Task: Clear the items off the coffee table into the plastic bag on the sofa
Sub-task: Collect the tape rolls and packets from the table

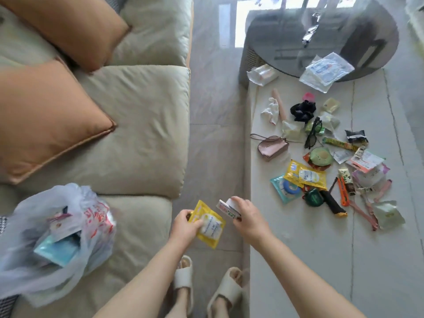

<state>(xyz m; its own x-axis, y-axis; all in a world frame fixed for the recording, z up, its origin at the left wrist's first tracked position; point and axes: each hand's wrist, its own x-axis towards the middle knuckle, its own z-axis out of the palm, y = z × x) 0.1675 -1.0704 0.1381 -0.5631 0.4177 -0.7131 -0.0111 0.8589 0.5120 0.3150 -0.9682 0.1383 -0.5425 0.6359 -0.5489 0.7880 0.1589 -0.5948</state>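
Now our plastic bag [57,239] lies on the sofa [137,138], holding packets, one pale blue. Right of the bag, over the floor, our left hand [184,227] pinches a yellow sachet [210,223] and our right hand [246,216] grips a small white box [228,208]; its print is unreadable. Further right, more items litter the bench [309,260].

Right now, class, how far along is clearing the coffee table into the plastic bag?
Done: the plastic bag on the sofa already holds a few packets. In hand: the left hand holds a yellow sachet, the right hand a small white box, both over the floor between sofa and table. Left: most of the clutter, including a pink pouch, sunglasses and an orange utility knife, remains on the coffee table.
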